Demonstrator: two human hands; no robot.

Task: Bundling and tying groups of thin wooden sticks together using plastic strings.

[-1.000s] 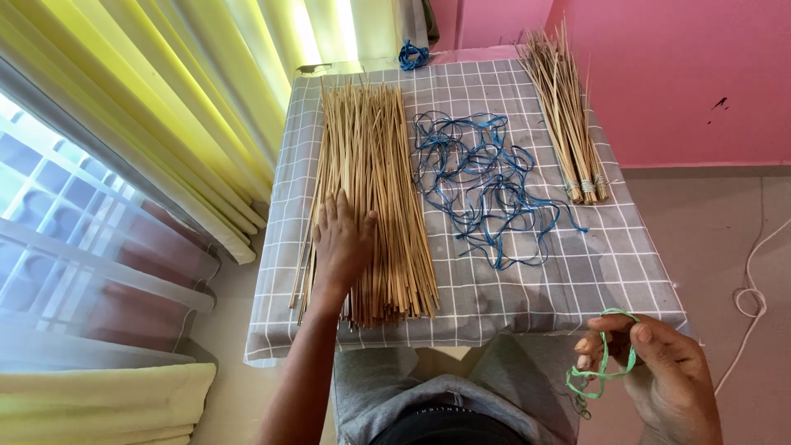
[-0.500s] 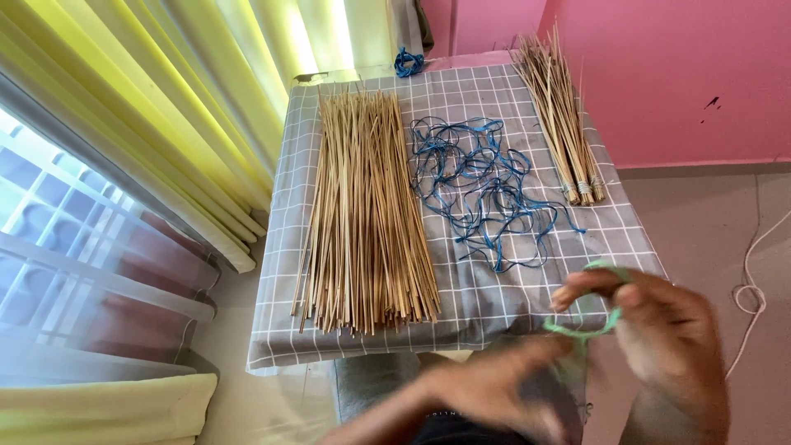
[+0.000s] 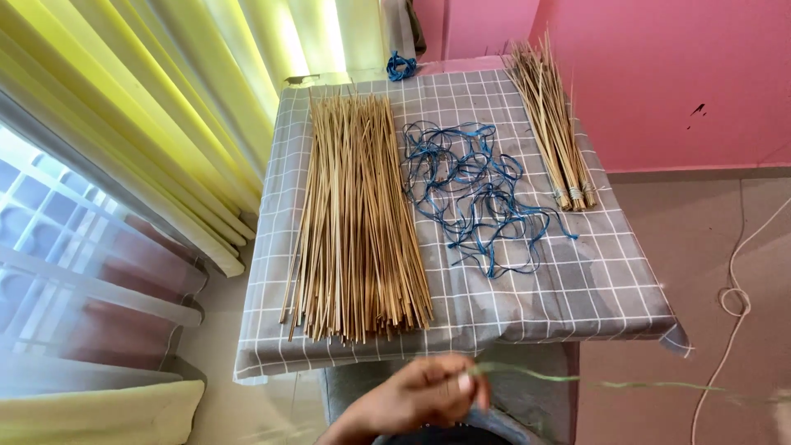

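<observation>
1. The left hand sits low in the head view, just below the near edge of the worktop, its grip pressed together on one end of a thin green string
2. The green string runs taut from those fingers rightward to the frame edge, blurred along its far part
3. The right hand is out of view, so I cannot tell its grip
4. On the grey checked cloth of the worktop, a loose spread of long straw-coloured sticks lies on the left side
5. A tangle of blue strings lies in the middle, just beside the loose sticks
6. 1 tied bundle of sticks lies on the right side near the pink wall
7. Yellow curtains hang at the left
</observation>
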